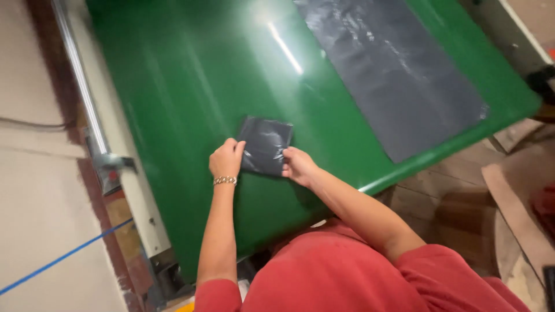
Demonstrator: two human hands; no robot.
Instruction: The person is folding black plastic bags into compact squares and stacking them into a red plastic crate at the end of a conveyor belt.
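Hands meet at a small folded square of dark grey plastic film [265, 145], lying flat near the middle of the glossy green surface [191, 86], seen from the head camera looking down. Left hand [226, 159] sits on the square's left edge, fingers curled and pressed together, pinching or pinning that edge; a metal bracelet [225, 181] circles the wrist. Right hand [298, 164] grips the square's lower right corner, fingertips closed on the film.

Folding this neatly seems to call for holding one edge pinned flat while the other hand lines up the corners, then smoothing outward so no air stays trapped in the layers.

The film is thin, slick and crinkly, catching soft highlights along its wrinkles. A much larger sheet of the same grey plastic [393, 69] lies spread flat toward the far right of the surface, well apart from the folded square. The green top is smooth and shiny, with a bright streak of glare. Red sleeves [358, 277] fill the bottom of the view.
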